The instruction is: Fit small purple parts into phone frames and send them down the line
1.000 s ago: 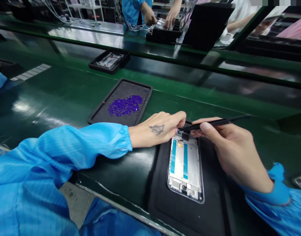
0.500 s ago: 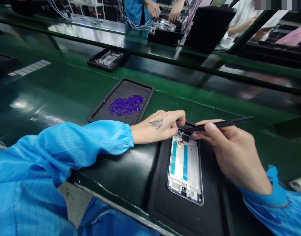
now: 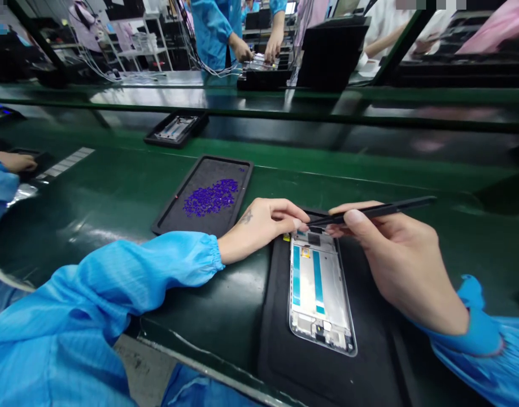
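Tweezers [image 3: 386,211], slim, black, are being pinched in right hand [image 3: 401,260]; over silver rectangular metal frame [image 3: 333,288], left hand [image 3: 263,223], hold unclear, is needing steadiness beside tips [image 3: 315,223].

Shiny blue smock sleeves [image 3: 157,265], faintly lined, gather into elastic cuffs [image 3: 216,253] behind both hands [image 3: 405,277]; I spot a dark tattoo [image 3: 246,217] on the left hand [image 3: 261,226].

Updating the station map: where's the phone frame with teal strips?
Head view, right of centre: the phone frame lies on the black mat, its far end between the left hand and right hand.
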